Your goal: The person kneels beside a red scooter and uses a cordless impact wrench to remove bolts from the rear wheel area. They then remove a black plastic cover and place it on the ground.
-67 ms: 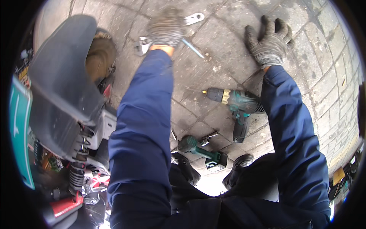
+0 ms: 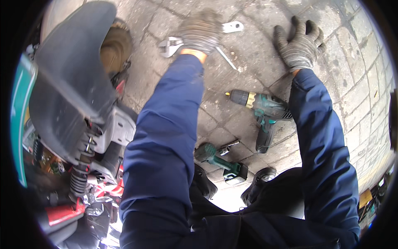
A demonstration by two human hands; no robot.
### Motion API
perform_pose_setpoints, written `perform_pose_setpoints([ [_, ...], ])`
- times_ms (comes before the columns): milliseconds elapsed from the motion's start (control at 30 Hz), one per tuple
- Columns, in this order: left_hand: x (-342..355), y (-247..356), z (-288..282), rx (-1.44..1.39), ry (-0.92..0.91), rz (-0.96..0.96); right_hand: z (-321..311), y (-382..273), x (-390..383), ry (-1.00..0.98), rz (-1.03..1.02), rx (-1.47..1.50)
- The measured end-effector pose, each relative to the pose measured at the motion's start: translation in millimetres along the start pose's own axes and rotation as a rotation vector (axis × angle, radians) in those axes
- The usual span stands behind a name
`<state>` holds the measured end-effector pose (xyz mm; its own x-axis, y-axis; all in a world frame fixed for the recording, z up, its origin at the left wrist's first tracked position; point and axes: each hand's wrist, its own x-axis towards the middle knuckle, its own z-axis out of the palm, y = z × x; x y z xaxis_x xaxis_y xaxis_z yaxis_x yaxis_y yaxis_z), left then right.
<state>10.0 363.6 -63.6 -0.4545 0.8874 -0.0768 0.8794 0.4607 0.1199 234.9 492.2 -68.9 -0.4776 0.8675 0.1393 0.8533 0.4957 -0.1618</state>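
My left hand (image 2: pixel 202 30), in a grey knit glove and smeared by motion, is closed over the middle of an adjustable wrench (image 2: pixel 171 46). The wrench's jaw sticks out left of the glove, and its holed handle end shows on the right. A thin metal shaft (image 2: pixel 226 58) also points out from beneath this hand; its other end is hidden. My right hand (image 2: pixel 300 45), gloved alike, rests with fingers spread on the paving, holding nothing. Nearer me, a teal and black cordless drill (image 2: pixel 265 108) lies beside my right sleeve, its chuck pointing left.
A green cordless power tool (image 2: pixel 217 161) lies by my shoes, with a metal socket piece (image 2: pixel 229 147) beside it. Along the left stand a dark plastic mudguard (image 2: pixel 74 62), a wheel (image 2: pixel 114 50) and a coil-spring shock absorber (image 2: pixel 81 174). Grey paving stones (image 2: pixel 352 62) cover the ground.
My left hand has moved right and slightly nearer; the wrench and thin shaft have shifted with it, and the wrench has turned a little. My right hand stays spread on the ground. The view has shifted slightly.
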Motion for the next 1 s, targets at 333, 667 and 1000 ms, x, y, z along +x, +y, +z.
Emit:
perform_pose_setpoints([
  [333, -169, 32, -67, -0.078, -0.187, -0.036, -4, 7, -4, -0.126, 0.038, 0.005],
  [667, -271, -75, -190, 0.257, 0.230, 0.032, -75, -144, -94, -0.805, -0.707, 0.011],
  [1000, -281, -89, -196, 0.168, 0.136, -0.058, -69, -165, -115, -0.720, -0.491, 0.038],
])
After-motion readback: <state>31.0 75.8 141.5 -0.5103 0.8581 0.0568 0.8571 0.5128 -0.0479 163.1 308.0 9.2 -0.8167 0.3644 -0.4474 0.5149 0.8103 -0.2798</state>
